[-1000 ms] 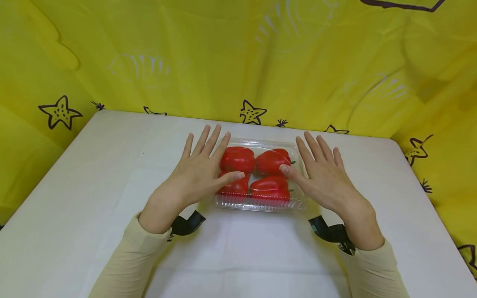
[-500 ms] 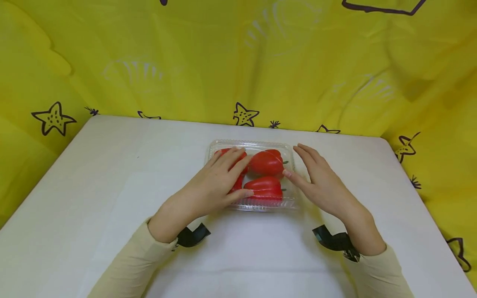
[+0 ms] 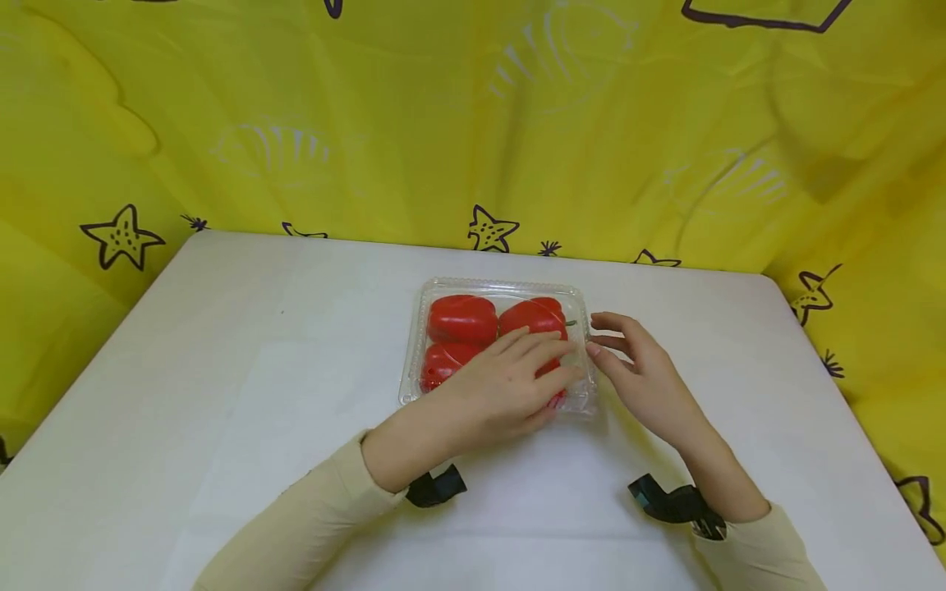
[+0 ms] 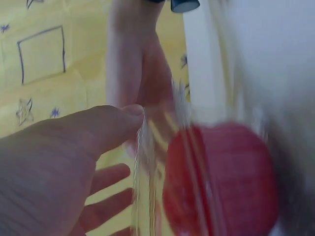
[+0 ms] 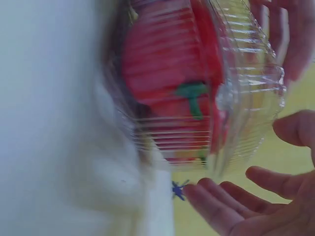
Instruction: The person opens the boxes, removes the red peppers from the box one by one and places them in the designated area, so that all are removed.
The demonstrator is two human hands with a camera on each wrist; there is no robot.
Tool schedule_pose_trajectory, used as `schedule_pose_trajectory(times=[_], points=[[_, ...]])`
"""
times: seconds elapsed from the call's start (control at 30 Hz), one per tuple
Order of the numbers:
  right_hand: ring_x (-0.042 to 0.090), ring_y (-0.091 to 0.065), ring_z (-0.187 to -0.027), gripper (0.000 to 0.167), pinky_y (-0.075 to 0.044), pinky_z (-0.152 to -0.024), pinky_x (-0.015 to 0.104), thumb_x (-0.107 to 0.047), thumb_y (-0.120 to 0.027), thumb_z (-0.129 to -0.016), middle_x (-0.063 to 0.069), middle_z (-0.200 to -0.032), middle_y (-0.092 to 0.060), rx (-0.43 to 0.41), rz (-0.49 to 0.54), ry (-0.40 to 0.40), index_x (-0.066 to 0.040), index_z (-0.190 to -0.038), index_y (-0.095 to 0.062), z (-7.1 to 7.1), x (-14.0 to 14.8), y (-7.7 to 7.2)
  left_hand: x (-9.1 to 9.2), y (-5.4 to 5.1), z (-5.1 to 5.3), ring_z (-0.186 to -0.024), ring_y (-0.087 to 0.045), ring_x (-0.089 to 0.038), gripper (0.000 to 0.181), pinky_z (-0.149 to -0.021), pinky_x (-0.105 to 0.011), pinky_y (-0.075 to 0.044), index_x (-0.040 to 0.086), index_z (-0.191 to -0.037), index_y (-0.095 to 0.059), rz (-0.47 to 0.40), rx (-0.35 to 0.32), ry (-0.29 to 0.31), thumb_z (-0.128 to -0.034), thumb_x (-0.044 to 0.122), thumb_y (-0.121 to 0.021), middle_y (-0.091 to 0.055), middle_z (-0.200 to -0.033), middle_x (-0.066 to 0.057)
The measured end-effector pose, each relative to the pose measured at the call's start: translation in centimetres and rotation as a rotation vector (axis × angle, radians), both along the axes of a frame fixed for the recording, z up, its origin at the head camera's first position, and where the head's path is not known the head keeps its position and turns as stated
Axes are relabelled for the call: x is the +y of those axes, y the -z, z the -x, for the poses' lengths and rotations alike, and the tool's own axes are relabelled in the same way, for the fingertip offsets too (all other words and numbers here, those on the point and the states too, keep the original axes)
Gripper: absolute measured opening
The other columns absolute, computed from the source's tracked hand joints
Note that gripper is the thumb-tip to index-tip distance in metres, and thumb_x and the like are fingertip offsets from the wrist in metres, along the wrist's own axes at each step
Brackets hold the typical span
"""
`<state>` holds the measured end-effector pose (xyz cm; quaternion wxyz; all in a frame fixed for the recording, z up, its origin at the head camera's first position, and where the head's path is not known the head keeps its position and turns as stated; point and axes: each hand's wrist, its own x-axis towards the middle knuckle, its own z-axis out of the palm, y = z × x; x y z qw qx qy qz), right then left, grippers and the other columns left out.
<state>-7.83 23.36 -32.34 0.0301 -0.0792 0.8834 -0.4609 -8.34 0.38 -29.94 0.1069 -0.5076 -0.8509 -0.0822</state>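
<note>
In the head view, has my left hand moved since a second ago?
Yes, rightward. Your left hand was left of the middle star on the yellow curtain; now it is below that star, partly over the clear container.

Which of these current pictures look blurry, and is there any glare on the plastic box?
Head view: fairly clear, with soft shadows on the table; left wrist view: the red pepper looks blurred; right wrist view: bright glints on the clear box, table smeared.
</note>
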Motion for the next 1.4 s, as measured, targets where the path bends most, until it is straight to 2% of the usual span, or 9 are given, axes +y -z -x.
schedule_pose_trajectory(times=[0.13,0.27,0.47,0.67,0.77,0.97,1.03,1.17,1.4], points=[[0.014,-0.06,-0.12,0.048,-0.049,-0.09,0.009,-0.03,-0.047,-0.105,0.013,-0.144,-0.046,-0.061,0.11,0.004,-0.004,-0.145,-0.039,-0.5,0.6,0.6,1.7,0.3,-0.4,-0.134,-0.049,-0.02,0.036,-0.119,-0.038,-0.036,0.024,-0.129,-0.061,0.029,0.088,0.043,-0.0945,0.033,-0.066,-0.056,-0.141,0.0],[0.002,-0.062,-0.107,0.045,-0.053,-0.09,0.014,-0.021,-0.044,-0.106,0.016,-0.135,-0.049,-0.119,0.233,0.004,0.0,-0.145,-0.036,-1.1,1.1,1.2,3.1,0.7,-0.6,-0.132,-0.051,-0.017,0.031,-0.113,-0.036,-0.041,0.029,-0.125,-0.066,0.088,0.167,0.029,-0.0953,0.036,-0.062,-0.058,-0.139,0.005],[0.005,-0.063,-0.107,0.04,-0.055,-0.088,0.018,-0.015,-0.044,-0.106,0.0,-0.123,-0.058,-0.2,0.438,-0.008,0.0,-0.142,-0.038,-1.6,1.4,1.7,4.1,1.0,-0.7,-0.125,-0.053,-0.016,0.024,-0.098,-0.032,-0.05,0.037,-0.117,-0.071,0.089,0.264,-0.017,-0.0942,0.034,-0.064,-0.062,-0.13,0.009],[0.007,-0.061,-0.105,0.03,-0.054,-0.086,0.019,-0.021,-0.049,-0.105,-0.007,-0.12,-0.062,-0.307,0.591,-0.029,-0.01,-0.133,-0.049,-2.1,2.0,2.4,4.8,1.1,-0.9,-0.116,-0.056,-0.016,0.02,-0.085,-0.027,-0.053,0.034,-0.113,-0.074,0.123,0.317,-0.013,-0.0965,0.03,-0.063,-0.065,-0.121,0.007],[0.005,-0.059,-0.103,0.027,-0.054,-0.087,0.018,-0.02,-0.048,-0.105,-0.007,-0.123,-0.058,-0.39,0.674,-0.069,-0.013,-0.131,-0.05,-2.4,2.4,2.8,5.1,1.2,-1.1,-0.108,-0.058,-0.015,0.018,-0.081,-0.026,-0.055,0.03,-0.11,-0.076,0.106,0.362,-0.017,-0.0965,0.03,-0.064,-0.066,-0.113,0.006],[0.007,-0.061,-0.101,0.029,-0.055,-0.088,0.022,-0.004,-0.04,-0.105,-0.004,-0.12,-0.062,-0.503,0.899,-0.206,-0.011,-0.13,-0.055,-2.6,3.0,3.6,5.6,2.1,-1.7,-0.088,-0.06,-0.012,0.026,-0.072,-0.021,-0.055,0.023,-0.092,-0.077,0.019,0.532,-0.042,-0.1003,0.018,-0.052,-0.065,-0.092,0.006],[0.008,-0.062,-0.102,0.034,-0.055,-0.089,0.023,0.002,-0.037,-0.104,-0.003,-0.12,-0.063,-0.528,0.982,-0.242,-0.011,-0.13,-0.055,-2.5,3.1,3.8,5.6,2.4,-1.8,-0.087,-0.06,-0.014,0.031,-0.073,-0.024,-0.057,0.022,-0.088,-0.076,0.005,0.572,-0.049,-0.0994,0.013,-0.048,-0.063,-0.087,0.006],[0.011,-0.061,-0.106,0.044,-0.054,-0.092,0.024,0.011,-0.031,-0.1,0.0,-0.124,-0.062,-0.561,1.093,-0.307,-0.009,-0.133,-0.051,-2.5,3.4,4.2,5.5,2.8,-2.2,-0.098,-0.063,-0.018,0.034,-0.081,-0.033,-0.06,0.021,-0.09,-0.074,0.014,0.596,-0.053,-0.0992,0.009,-0.044,-0.064,-0.089,0.004],[0.01,-0.059,-0.108,0.048,-0.052,-0.094,0.021,0.014,-0.031,-0.099,0.0,-0.122,-0.061,-0.571,1.115,-0.373,-0.011,-0.138,-0.047,-2.5,3.5,4.7,5.4,3.3,-2.4,-0.108,-0.065,-0.024,0.033,-0.086,-0.041,-0.06,0.018,-0.093,-0.074,0.035,0.617,-0.053,-0.0989,0.007,-0.044,-0.066,-0.094,0.0]])
